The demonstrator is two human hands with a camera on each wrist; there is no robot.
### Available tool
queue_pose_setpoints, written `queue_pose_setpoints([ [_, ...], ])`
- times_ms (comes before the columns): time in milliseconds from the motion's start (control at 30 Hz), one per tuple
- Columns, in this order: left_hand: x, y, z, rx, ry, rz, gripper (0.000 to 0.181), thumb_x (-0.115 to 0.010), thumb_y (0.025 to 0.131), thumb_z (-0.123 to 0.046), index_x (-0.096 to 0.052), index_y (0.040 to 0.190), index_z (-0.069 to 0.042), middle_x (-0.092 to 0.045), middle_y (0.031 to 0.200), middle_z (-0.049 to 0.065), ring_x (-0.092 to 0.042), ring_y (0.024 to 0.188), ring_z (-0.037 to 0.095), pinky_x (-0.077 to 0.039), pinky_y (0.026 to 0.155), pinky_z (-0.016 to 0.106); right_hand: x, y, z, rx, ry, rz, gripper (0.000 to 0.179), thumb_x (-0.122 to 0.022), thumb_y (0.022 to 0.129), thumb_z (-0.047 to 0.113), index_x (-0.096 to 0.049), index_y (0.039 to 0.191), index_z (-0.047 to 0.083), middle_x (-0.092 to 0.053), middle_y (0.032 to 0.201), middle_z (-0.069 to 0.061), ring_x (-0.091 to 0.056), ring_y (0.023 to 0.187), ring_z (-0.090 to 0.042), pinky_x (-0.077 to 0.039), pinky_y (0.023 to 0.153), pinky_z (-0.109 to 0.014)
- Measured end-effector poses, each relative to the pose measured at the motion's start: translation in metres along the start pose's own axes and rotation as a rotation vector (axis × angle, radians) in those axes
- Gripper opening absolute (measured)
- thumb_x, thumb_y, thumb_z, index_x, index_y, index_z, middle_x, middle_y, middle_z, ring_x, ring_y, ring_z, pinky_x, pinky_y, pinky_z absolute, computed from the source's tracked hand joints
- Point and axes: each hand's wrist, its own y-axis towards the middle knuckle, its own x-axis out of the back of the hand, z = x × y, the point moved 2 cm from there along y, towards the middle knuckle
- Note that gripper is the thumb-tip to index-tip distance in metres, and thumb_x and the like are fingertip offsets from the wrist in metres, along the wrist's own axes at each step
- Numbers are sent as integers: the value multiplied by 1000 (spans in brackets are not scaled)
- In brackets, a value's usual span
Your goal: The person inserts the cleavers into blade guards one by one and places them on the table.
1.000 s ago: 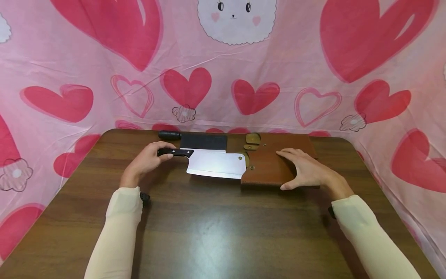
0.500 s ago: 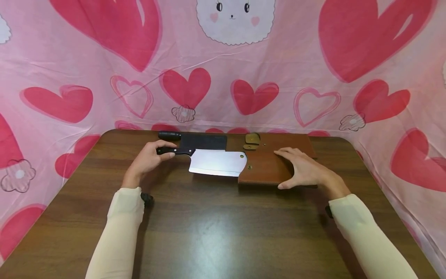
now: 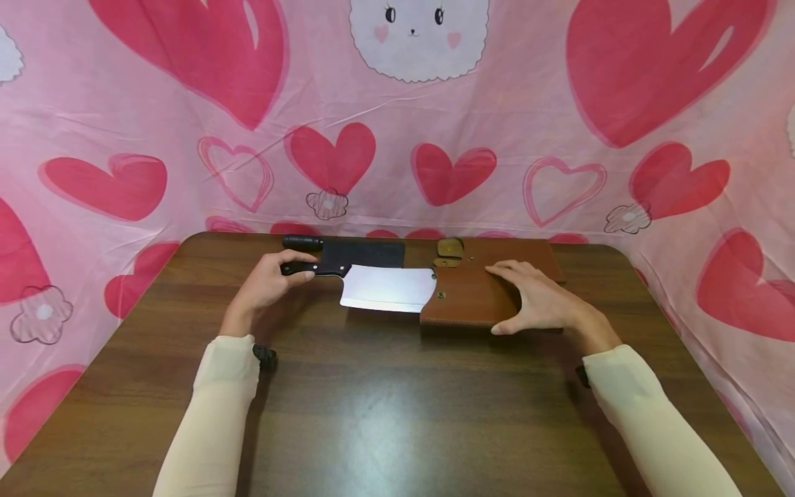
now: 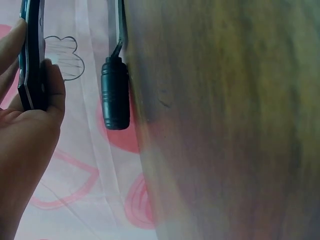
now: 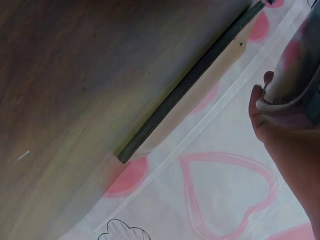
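My left hand point(image 3: 261, 283) pinches the black riveted handle of a cleaver point(image 3: 388, 288), its shiny broad blade level and pointing right. The far end of that blade meets the mouth of a brown leather knife sheath point(image 3: 466, 297), and its corner hole shows right at the leather's edge. With thumb at the near edge and fingers across the far one, my right hand point(image 3: 543, 300) grips the sheath, held above the table. The left wrist view shows the cleaver's handle point(image 4: 32, 75) between fingers and palm.
A second cleaver point(image 3: 366, 254), dark-bladed with a ribbed black handle point(image 4: 115, 92), lies behind at the table's back. Another brown sheath point(image 3: 518, 250) with a snap strap rests beside it. Behind the wooden table point(image 3: 385, 414) hangs a pink heart-patterned cloth point(image 3: 385, 103).
The cleaver has shifted slightly right and the sheath slightly left, so the sheath's mouth now covers more of the blade's end. Both hands keep their grip.
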Motion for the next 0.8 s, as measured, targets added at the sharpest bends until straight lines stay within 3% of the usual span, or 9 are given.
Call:
queue_pose_setpoints([
  [800,-5,6,-5,-9,-28,-3,36,-72,95,-16,-68,129,-3,-58,130,22,-53,109,36,-46,93,44,3,6,8,24,7,-92,114,-90,64,60,-41,154,11,-38,153,-11,-33,137,-37,-32,105,-65],
])
